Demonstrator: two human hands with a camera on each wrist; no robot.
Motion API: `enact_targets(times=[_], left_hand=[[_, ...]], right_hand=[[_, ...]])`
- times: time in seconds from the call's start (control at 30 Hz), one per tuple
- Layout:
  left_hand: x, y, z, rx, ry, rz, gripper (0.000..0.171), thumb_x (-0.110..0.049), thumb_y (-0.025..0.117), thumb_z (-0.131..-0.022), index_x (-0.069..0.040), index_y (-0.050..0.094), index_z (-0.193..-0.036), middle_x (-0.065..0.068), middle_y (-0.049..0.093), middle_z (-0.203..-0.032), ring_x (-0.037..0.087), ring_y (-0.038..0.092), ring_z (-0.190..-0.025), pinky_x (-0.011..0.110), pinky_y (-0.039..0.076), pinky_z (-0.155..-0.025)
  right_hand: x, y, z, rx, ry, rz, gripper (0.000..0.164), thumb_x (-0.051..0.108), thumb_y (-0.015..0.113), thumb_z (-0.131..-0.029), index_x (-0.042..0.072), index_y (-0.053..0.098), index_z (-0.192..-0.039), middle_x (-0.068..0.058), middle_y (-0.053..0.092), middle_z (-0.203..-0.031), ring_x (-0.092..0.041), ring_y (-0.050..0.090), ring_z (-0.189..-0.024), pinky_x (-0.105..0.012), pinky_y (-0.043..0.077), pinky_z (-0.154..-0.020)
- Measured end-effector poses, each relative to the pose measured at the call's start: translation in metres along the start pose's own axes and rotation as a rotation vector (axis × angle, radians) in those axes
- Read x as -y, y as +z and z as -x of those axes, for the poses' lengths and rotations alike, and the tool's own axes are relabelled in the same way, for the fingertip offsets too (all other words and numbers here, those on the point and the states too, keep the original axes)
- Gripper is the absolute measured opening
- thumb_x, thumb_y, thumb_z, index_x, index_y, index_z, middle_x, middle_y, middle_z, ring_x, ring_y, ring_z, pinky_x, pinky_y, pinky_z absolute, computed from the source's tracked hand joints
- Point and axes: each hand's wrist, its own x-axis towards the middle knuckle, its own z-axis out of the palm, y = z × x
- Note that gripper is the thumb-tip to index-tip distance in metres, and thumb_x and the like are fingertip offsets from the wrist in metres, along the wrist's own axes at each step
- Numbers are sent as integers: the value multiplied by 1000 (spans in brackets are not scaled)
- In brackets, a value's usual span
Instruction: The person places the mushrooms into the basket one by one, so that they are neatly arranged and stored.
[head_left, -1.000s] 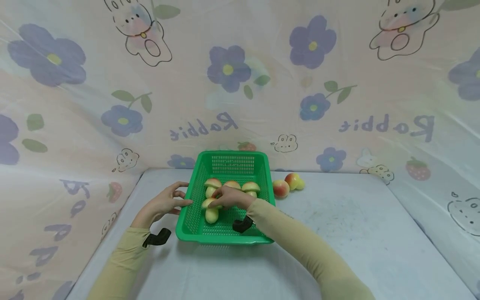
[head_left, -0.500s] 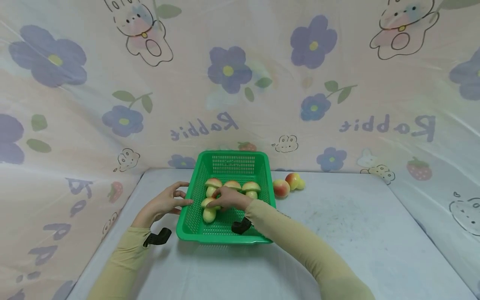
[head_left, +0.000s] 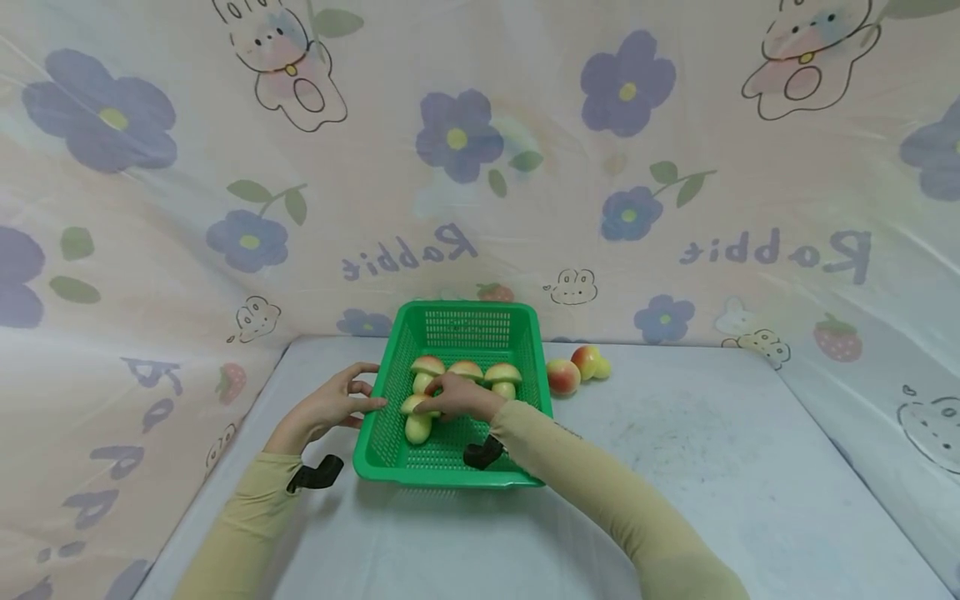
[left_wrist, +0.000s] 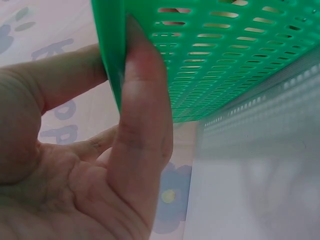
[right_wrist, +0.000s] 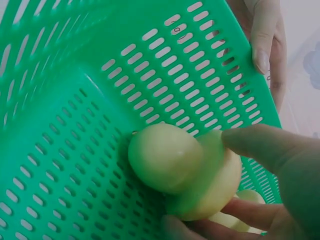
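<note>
A green slotted plastic basket [head_left: 450, 478] stands on the table with several toy mushrooms in it. My left hand [head_left: 332, 407] grips its left rim, thumb on the edge and fingers against the outer wall, as the left wrist view shows. Inside, my right hand [head_left: 463, 397] pinches a mushroom by its cap [right_wrist: 217, 185]; the round pale stem [right_wrist: 165, 157] points toward the basket's near side. Behind it, a row of mushrooms shows a left one [head_left: 427, 367], a middle cap [head_left: 467, 369] and a right one [head_left: 503, 375]. My right hand partly covers this row.
Right of the basket, a red-and-yellow round piece [head_left: 562, 377] and another mushroom-like piece [head_left: 589, 363] lie on the white table [head_left: 720, 450]. A patterned curtain [head_left: 525, 208] hangs behind. Black wrist mounts [head_left: 317, 473] stick out from both sleeves.
The mushroom in my right hand has shifted slightly left and away from me inside the basket, its stem tilting a little. My left hand stays on the rim.
</note>
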Motion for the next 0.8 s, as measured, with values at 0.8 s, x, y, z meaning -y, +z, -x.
enact_targets(times=[0.8], left_hand=[[-2, 1, 0, -1, -1, -1, 74, -12, 70, -89, -7, 25, -148, 15, 54, -99, 22, 61, -82, 39, 56, -67]], right_hand=[[3, -17, 3, -17, 22, -103, 46, 30, 65, -92, 5, 56, -130, -12, 56, -121, -33, 59, -103, -45, 53, -82]])
